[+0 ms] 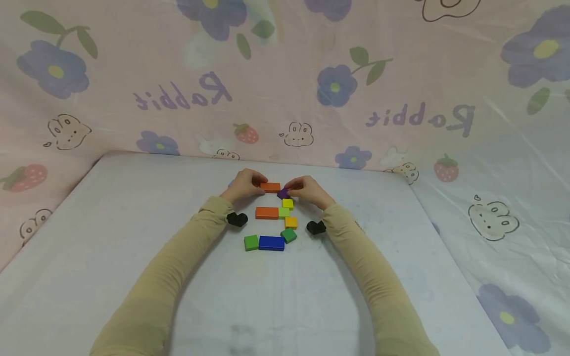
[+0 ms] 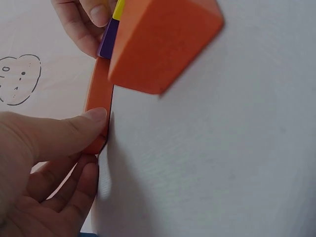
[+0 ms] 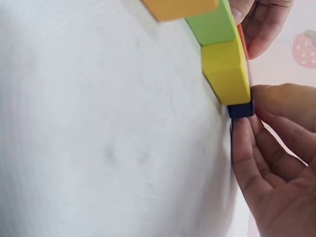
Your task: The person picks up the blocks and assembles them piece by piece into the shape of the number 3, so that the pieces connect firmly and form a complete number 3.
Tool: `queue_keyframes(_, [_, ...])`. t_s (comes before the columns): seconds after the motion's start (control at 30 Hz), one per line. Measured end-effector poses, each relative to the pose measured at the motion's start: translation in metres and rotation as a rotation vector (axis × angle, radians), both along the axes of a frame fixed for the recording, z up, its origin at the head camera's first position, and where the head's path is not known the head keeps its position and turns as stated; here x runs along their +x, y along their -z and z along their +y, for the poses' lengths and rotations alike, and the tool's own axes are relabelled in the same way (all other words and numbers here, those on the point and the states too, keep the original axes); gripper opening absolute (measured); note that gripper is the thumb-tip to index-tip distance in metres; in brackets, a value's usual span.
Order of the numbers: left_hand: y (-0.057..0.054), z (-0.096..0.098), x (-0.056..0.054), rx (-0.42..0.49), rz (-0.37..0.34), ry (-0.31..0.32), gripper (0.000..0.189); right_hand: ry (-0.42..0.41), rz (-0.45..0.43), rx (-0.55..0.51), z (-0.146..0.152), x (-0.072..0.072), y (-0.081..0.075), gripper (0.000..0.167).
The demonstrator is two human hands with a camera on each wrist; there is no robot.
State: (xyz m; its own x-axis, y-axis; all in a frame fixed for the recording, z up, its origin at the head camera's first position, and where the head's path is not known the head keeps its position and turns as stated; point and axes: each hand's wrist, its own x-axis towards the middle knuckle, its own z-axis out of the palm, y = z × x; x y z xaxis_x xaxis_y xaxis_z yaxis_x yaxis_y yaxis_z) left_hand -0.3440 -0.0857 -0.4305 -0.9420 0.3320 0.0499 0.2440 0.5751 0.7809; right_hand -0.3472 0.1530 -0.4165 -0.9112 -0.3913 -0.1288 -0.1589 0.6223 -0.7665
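Observation:
At the far end of a block arrangement, my left hand point(image 1: 245, 185) pinches the left end of an orange rectangular block point(image 2: 98, 94) between thumb and fingers. Against that block's right end lies a small purple block point(image 1: 283, 194), which my right hand point(image 1: 308, 190) pinches at its outer side. Just nearer is a yellow block point(image 1: 287, 204). Then come a light green block point(image 1: 283, 213) with a second orange block point(image 1: 266, 213) on its left, and an amber block point(image 1: 291, 223). Closest to me are a dark green block point(image 1: 288, 235), a long blue block point(image 1: 271, 243) and a green block point(image 1: 251, 243).
The blocks lie on a white-covered table point(image 1: 111, 237). A patterned curtain point(image 1: 276, 74) rises behind it and at the sides. Black wrist pieces point(image 1: 237, 219) sit under both wrists. Something blue point(image 1: 230, 183) is mostly hidden behind the left hand.

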Motion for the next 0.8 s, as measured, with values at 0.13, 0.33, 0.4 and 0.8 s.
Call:
queue_keyframes(0.13, [-0.0006,0.0006,0.0009,-0.006,0.004,-0.004,0.036,-0.003,0.001,-0.006,0.0002,0.0014,-0.0006,0.024])
queue_keyframes(0.33, [-0.0005,0.0005,0.0014,-0.009,0.018,-0.003,0.038,0.004,0.003,-0.001,-0.0002,0.0024,-0.0008,0.023])
queue_keyframes(0.4, [-0.0007,0.0,0.001,-0.008,0.019,-0.003,0.038,0.004,0.003,-0.002,-0.0006,0.0031,-0.0012,0.023])
queue_keyframes(0.8, [-0.0087,-0.0083,0.0014,0.022,0.059,0.01,0.04,0.003,0.003,0.009,-0.001,0.0034,-0.0018,0.025])
